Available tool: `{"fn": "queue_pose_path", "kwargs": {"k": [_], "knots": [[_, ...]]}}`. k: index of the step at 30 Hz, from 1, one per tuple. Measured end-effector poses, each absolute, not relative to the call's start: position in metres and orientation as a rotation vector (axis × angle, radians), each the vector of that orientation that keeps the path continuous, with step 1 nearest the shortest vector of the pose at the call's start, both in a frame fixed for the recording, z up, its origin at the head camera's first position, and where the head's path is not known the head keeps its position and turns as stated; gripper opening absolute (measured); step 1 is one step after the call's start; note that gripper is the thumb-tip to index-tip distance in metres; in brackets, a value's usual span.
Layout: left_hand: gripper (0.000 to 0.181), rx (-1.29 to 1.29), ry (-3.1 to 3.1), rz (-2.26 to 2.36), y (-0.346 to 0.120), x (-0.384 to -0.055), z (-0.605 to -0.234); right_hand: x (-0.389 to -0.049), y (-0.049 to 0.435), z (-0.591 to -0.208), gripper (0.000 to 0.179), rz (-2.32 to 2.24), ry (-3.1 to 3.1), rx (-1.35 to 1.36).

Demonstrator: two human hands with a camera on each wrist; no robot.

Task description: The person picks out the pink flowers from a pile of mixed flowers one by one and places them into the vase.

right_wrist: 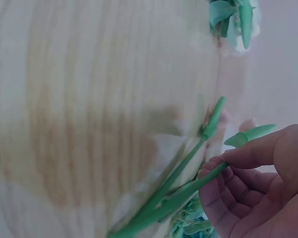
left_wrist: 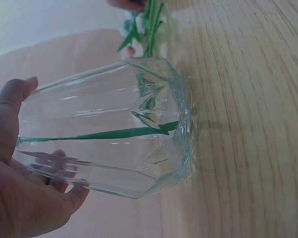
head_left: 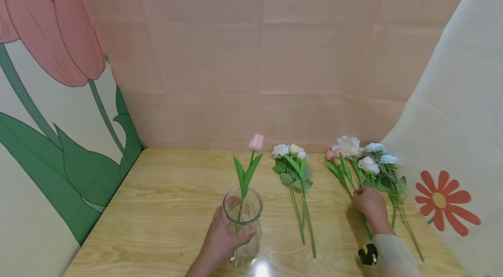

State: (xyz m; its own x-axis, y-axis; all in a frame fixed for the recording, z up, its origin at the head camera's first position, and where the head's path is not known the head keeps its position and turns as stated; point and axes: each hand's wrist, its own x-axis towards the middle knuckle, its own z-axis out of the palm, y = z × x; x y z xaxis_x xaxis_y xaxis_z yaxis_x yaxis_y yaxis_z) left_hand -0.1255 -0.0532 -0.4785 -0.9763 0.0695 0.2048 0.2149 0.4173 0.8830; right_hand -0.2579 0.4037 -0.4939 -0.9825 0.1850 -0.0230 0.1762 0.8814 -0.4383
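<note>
My left hand [head_left: 222, 235] grips a clear glass vase [head_left: 250, 244], thumb on the near side and fingers around the left. One pink tulip [head_left: 256, 142] stands in the vase, its green stem [left_wrist: 109, 134] showing through the faceted glass. Over at the right, my right hand [head_left: 370, 205] reaches into a bunch of flowers. Its thumb and fingertips pinch a green stem [right_wrist: 191, 190], seen in the right wrist view. Pink tulip heads [head_left: 335, 155] lie just beyond this hand, and a second stem [right_wrist: 171, 181] runs beside the pinched one.
White and cream flowers [head_left: 280, 151] with long stems lie mid-table. Pale blue flowers [head_left: 375, 148] and a white rose [head_left: 368, 165] are heaped by the right hand. Pink cloth [head_left: 259, 50] hangs behind the wooden table [head_left: 165, 207], with printed panels at both sides.
</note>
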Motion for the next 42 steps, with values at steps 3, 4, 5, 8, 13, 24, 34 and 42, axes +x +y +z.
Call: {"fn": "queue_pose_path", "kwargs": {"k": [3,4,5,8,13,24,34,42], "knots": [[0.083,-0.252,-2.527,-1.605,-0.053,-0.125,-0.477,-0.258,0.402,-0.488,0.021,0.734,-3.045,-0.304],[0.083,-0.251,-2.526,-1.604,-0.053,-0.125,-0.477,-0.258,0.401,-0.486,0.018,0.733,-3.053,-0.311],[0.083,-0.251,-2.525,-1.603,-0.053,-0.125,-0.477,-0.258,0.401,-0.484,0.019,0.727,-3.06,-0.317],[0.082,-0.249,-2.52,-1.607,-0.053,-0.124,-0.476,-0.26,0.399,-0.479,0.038,0.706,-3.075,-0.335],[0.083,-0.246,-2.52,-1.606,-0.054,-0.124,-0.477,-0.259,0.397,-0.475,0.03,0.714,-3.055,-0.348],[0.084,-0.238,-2.535,-1.598,-0.054,-0.124,-0.477,-0.255,0.387,-0.46,0.034,0.768,-2.99,-0.347],[0.084,-0.237,-2.541,-1.59,-0.054,-0.125,-0.479,-0.247,0.372,-0.445,0.041,0.774,-2.943,-0.344],[0.086,-0.242,-2.546,-1.591,-0.053,-0.125,-0.478,-0.238,0.361,-0.435,0.038,0.768,-2.891,-0.29]]}}
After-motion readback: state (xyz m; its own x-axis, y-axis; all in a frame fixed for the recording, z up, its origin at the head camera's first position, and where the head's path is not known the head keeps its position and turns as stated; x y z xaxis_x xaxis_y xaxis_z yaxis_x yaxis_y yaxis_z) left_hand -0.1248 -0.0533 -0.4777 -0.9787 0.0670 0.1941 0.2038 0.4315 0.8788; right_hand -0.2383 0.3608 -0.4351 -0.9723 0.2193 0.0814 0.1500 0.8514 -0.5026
